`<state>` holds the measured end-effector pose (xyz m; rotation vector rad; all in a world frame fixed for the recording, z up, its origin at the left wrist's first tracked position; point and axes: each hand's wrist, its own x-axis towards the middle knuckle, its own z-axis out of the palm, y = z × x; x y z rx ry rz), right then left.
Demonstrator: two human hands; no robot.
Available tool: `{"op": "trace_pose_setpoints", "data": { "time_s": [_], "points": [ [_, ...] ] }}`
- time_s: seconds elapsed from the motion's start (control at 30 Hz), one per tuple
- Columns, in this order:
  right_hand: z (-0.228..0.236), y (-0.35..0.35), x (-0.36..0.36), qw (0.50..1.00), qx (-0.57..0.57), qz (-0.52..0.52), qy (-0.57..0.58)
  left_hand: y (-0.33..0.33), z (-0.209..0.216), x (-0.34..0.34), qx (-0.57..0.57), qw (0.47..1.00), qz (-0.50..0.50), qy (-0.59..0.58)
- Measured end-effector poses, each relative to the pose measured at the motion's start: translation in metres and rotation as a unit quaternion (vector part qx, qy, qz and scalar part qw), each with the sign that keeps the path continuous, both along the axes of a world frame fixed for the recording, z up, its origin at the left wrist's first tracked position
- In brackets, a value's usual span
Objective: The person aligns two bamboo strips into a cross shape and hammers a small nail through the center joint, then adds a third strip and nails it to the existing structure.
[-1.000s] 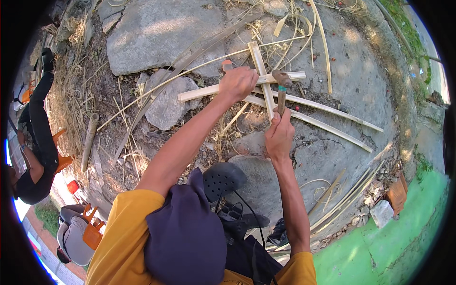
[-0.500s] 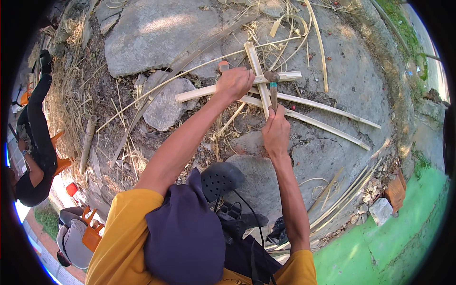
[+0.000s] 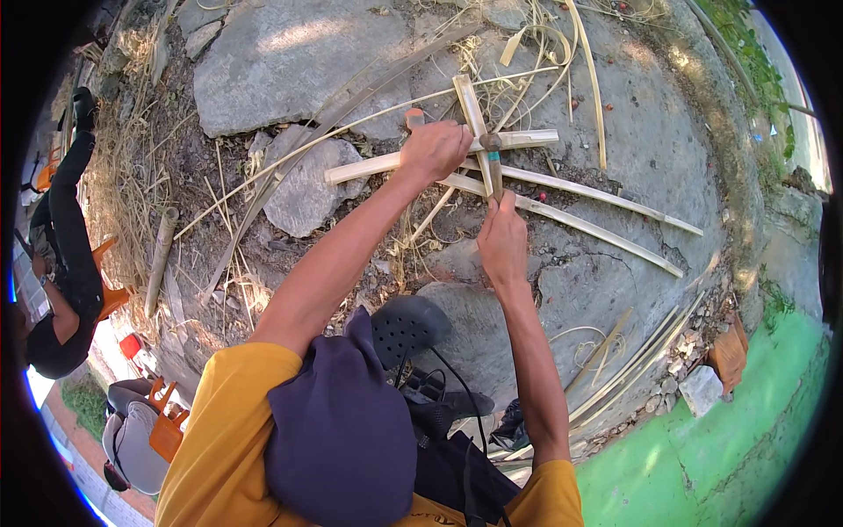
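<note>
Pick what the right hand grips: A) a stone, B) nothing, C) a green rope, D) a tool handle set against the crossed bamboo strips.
D: the right hand is closed around the tool handle, which stands against the crossed bamboo strips.

yellow short-sleeved shirt | dark navy cap | bare forearms | black footwear

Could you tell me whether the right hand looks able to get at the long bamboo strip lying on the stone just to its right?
Probably yes: the right hand is beside the long bamboo strip, with nothing between.
</note>
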<state>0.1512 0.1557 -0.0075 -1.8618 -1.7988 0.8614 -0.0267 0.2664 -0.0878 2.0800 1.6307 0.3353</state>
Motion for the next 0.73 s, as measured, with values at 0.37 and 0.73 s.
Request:
{"op": "trace_pose_setpoints", "data": {
  "time_s": [0.37,0.73],
  "points": [
    [-0.004,0.004,0.001,1.0,0.016,0.003,0.014,-0.004,0.005,0.001,-0.015,0.999,0.019,0.03],
    [0.01,0.002,0.003,0.992,0.09,-0.015,0.083,0.008,0.001,-0.002,-0.048,0.998,0.026,0.031]
  ]
}}
